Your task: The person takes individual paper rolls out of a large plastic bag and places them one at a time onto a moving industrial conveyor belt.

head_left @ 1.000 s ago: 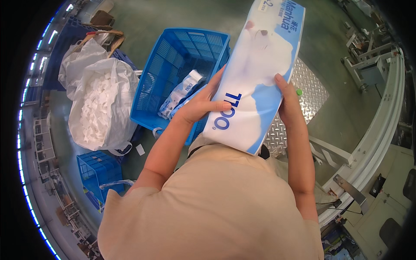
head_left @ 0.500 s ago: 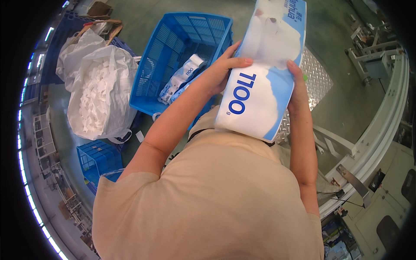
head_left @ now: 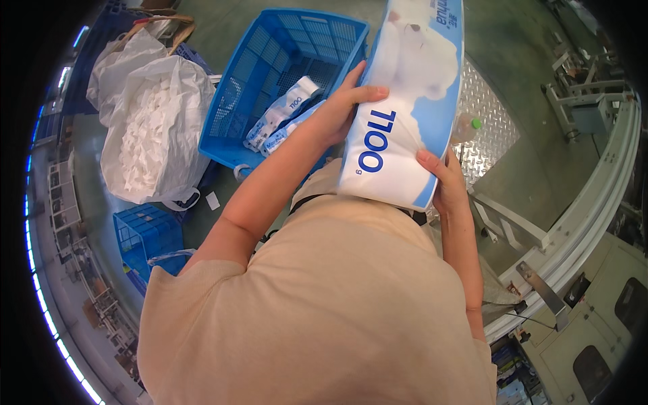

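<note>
I see the left fingers (head_left: 373,94) and right fingers (head_left: 430,161) grasping a smooth, film-wrapped, boxy package (head_left: 405,125) by its long sides, right of a latticed blue plastic crate (head_left: 233,94), left of a bumpy metal plate (head_left: 491,111).

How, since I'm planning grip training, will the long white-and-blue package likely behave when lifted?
The white-and-blue package probably yields slightly: its surface creases near the thumb of the right hand. Its smooth, shiny outside may be slippery. Being long and flat-sided, it seems unlikely to roll, but might tip if stood on end.
</note>
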`<state>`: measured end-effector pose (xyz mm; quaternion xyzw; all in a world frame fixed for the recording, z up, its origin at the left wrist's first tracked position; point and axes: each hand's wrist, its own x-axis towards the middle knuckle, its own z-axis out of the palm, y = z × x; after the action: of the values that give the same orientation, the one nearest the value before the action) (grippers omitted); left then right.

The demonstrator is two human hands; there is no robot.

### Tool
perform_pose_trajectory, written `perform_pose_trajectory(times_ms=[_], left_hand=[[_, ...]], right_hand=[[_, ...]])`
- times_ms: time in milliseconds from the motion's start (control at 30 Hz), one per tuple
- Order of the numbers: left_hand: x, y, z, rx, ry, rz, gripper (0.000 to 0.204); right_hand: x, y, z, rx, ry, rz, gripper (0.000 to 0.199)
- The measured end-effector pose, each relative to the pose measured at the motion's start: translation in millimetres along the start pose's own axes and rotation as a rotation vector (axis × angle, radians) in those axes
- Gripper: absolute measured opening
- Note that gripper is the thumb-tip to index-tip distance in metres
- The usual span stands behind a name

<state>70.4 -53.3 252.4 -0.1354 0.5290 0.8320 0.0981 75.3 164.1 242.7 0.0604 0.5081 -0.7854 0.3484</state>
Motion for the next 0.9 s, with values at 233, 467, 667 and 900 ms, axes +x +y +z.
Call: perform_pose_trajectory(times_ms=[233,467,667,900], left_hand=[[21,2,-14,-0.053,0.002,-0.054,0.092],[37,54,0,-0.105,-0.028,0.121,0.113],[30,68,8,-0.079,0.001,0.276,0.109],[25,67,1,-0.154,-0.041,0.283,0.109]], right_hand=[[-4,2,-6,-0.048,-0.037,-0.101,0.07],[3,-27,-8,-0.309,-0.15,-0.248,0.082],[11,-27,-15,-0.341,-0.187,-0.259,0.09],[13,-30,-18,-0.46,-0.18,-0.326,0.109]])
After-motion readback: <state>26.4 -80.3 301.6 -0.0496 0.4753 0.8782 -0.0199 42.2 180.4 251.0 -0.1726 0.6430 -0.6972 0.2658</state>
